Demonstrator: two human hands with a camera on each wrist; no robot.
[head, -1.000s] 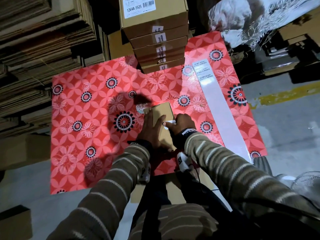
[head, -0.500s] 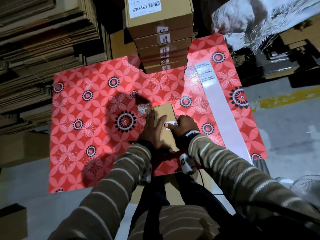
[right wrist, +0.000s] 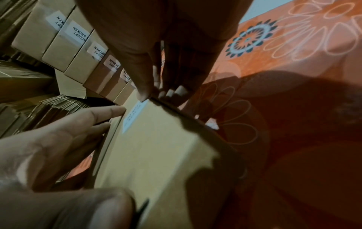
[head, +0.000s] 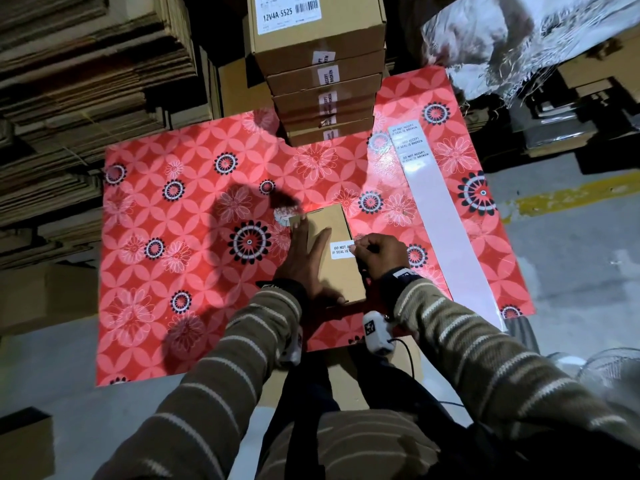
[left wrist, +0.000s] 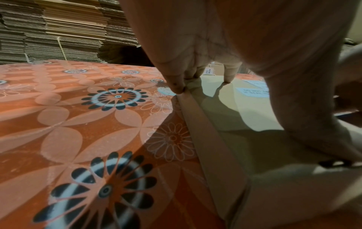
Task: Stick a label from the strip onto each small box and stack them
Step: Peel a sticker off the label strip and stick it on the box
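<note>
A small brown box (head: 334, 271) lies on the red flowered mat (head: 194, 271). My left hand (head: 304, 261) presses flat on its top, fingers straight and spread, tips at the far left edge (left wrist: 180, 88). A white label (head: 341, 250) lies across the box's right side. My right hand (head: 363, 252) has its thumb on the label's end at the box edge (right wrist: 143, 94), with the other fingers curled down the side wall. The label strip (head: 446, 230) lies to the right, a few labels left at its far end. A stack of labelled boxes (head: 322, 88) stands at the back.
Bundles of flat cardboard (head: 86, 98) rise along the left and behind the mat. Crumpled clear plastic (head: 519, 39) lies at the back right. Grey floor with a yellow line (head: 571, 199) is to the right. Another brown box (head: 24, 441) sits at the near left.
The label, partly lifted a second ago, now lies flat on the box top. My right thumb has slid to its right end at the box edge. The left hand stays put.
</note>
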